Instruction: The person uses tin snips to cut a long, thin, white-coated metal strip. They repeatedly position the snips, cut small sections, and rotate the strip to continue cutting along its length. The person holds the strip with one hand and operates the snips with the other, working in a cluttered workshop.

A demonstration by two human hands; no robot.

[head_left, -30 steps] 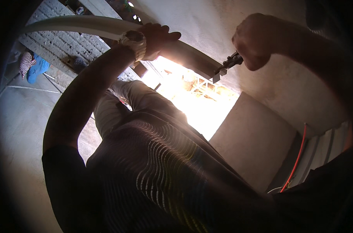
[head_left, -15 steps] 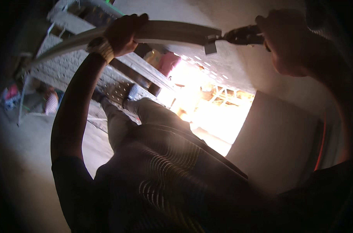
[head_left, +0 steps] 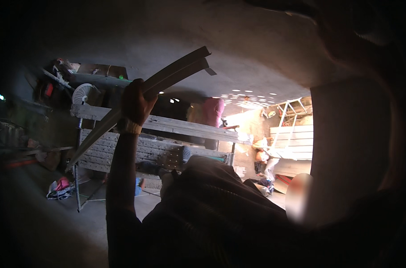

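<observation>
A long, thin metal channel (head_left: pixel 178 70) slants across the head view from lower left to upper right. My left hand (head_left: pixel 139 103) is closed around it, partway along. At the raised end, a small cut flap sticks out from the channel's edge. My right hand (head_left: pixel 308 15) is up in the dark at the top right, apart from the channel; its fingers and whatever they hold are too dark to make out. Below, my shoe (head_left: pixel 186 154) rests on the perforated scaffold platform (head_left: pixel 109 149).
A pale scaffold beam (head_left: pixel 194 128) runs beyond my feet. A white round fan (head_left: pixel 83 94) is at the left, a pink object (head_left: pixel 213 111) behind the beam. Through the bright opening, a person (head_left: pixel 271 167) is down below. A dark wall panel (head_left: pixel 346 147) stands at right.
The view has swung. My right hand, with a dark-handled cutting tool in it before, has moved up and away from the channel's end. The channel now tilts more steeply in my left hand.
</observation>
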